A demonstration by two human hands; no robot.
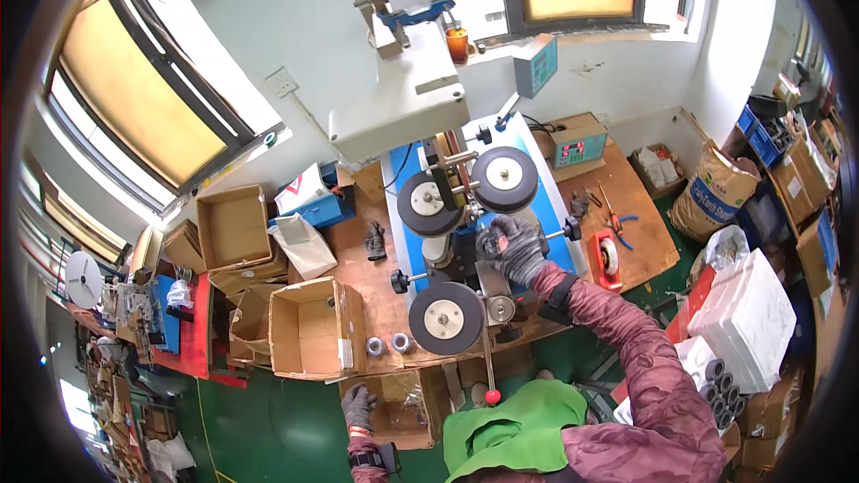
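Note:
My right hand (521,252), in a grey knit glove, reaches into the middle of a bench machine. Its fingers are curled closed beside the machine's centre, and what they hold there is too small to make out. Around it are black wheels with white hubs: one at the upper left (430,203), one at the upper right (504,180) and one nearer me (446,317). My left hand (360,406), also gloved, hangs low next to an open cardboard box (380,434), fingers loosely apart and seemingly with nothing in them. Two small grey rings (402,343) stand at the table's near edge.
A lever with a red ball (492,397) juts toward me. On the wooden table (649,246) lie a red tape dispenser (607,259), blue-handled pliers (624,226), a dark glove (375,241) and a control box (577,148). An open carton (309,331) sits at the left.

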